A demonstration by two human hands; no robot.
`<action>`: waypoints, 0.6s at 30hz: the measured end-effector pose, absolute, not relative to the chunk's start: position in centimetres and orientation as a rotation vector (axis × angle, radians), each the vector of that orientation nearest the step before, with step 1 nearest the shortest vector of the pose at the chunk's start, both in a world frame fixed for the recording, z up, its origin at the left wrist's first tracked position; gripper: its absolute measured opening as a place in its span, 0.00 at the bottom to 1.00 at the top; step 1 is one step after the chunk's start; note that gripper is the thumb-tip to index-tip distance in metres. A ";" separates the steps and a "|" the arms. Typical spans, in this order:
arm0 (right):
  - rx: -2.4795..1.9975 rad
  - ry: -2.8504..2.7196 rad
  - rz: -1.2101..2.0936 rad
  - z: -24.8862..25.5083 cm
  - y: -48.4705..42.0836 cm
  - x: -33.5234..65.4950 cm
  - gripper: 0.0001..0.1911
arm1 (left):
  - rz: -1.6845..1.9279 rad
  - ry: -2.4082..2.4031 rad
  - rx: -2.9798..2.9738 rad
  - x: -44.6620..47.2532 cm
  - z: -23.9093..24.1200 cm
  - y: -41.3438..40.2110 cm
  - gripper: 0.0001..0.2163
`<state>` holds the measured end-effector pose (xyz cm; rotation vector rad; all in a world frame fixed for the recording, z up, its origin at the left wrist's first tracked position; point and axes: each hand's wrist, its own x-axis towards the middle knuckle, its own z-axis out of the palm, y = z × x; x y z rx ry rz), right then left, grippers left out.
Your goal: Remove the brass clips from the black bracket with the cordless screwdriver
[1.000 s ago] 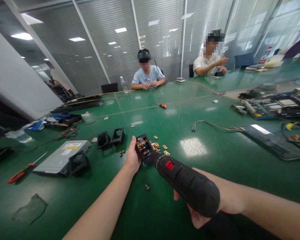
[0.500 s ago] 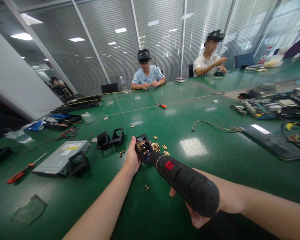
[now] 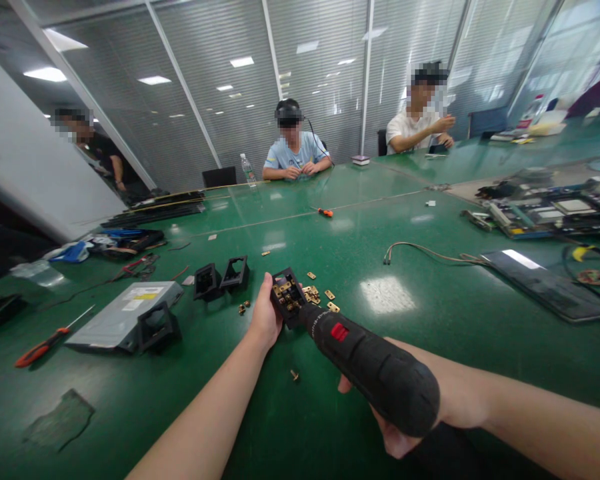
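- One huge green worktop (image 3: 430,313) fills pretty much the whole view, with gear scattered all over it.
- Off to the right there's a circuit board (image 3: 555,213) and a flat dark panel (image 3: 550,283) with a thin cable (image 3: 420,250) snaking toward it, all well apart from the hands.
- On the left sits a grey drive unit (image 3: 125,313) with a black plastic frame (image 3: 157,327) leaning at its corner, and two more black frames (image 3: 223,277) just behind, looks like they're parked out of the way.
- Two people sit at the far edge of the worktop, busy with their own stuff, and a third person stands far left behind the glass.
- Front and centre: the right hand (image 3: 405,427) is wrapped around the fat black electric screwdriver (image 3: 375,370), gripping it at the back end so the tip angles down into the part.
- An orange-handled screwdriver (image 3: 45,343) lies untouched far left.
- The left hand (image 3: 266,313) is clamped on the small black housing (image 3: 287,297), thumb along its edge, pinning it tilted on the worktop, I'd guess so it can't twist under the driver.
- That housing sits mid-worktop, right between both hands, brass bits visible inside.
- Loose brass contacts (image 3: 320,295) lie just beside it, and a single screw (image 3: 294,375) sits nearer the forearm.
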<state>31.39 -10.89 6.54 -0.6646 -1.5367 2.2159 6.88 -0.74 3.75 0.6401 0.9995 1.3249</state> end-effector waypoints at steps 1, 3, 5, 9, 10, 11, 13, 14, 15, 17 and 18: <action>-0.667 -1.544 2.207 6.6 -10.9 31.4 0.39 | 1.326 0.999 0.637 6.9 3.7 -0.7 0.24; -0.658 -1.548 2.189 6.6 -10.9 31.4 0.37 | 1.327 0.994 0.630 6.8 3.7 -0.7 0.24; -0.639 -1.560 2.181 6.6 -10.9 31.5 0.38 | 1.324 0.989 0.632 6.8 3.7 -0.7 0.24; -0.623 -1.594 2.184 6.6 -10.7 31.5 0.40 | 1.318 0.999 0.647 6.8 3.7 -0.7 0.25; -0.627 -1.596 2.184 6.6 -10.7 31.5 0.39 | 1.320 1.003 0.649 6.8 3.7 -0.8 0.25; -0.634 -1.590 2.185 6.6 -10.7 31.5 0.39 | 1.322 1.007 0.649 6.9 3.7 -0.8 0.25; -0.646 -1.559 2.197 6.5 -10.7 31.5 0.39 | 1.325 1.011 0.648 6.9 3.8 -0.8 0.25; -0.646 -1.532 2.207 6.4 -10.8 31.5 0.40 | 1.324 1.011 0.648 6.9 3.8 -0.8 0.25; -0.642 -1.498 2.217 6.4 -10.9 31.5 0.40 | 1.323 1.012 0.648 6.9 3.8 -0.8 0.25; -0.633 -1.447 2.217 6.3 -11.0 31.4 0.40 | 1.320 1.012 0.651 6.9 3.9 -0.8 0.25; -0.630 -1.438 2.209 6.3 -11.1 31.4 0.39 | 1.320 1.012 0.652 6.9 3.9 -0.8 0.25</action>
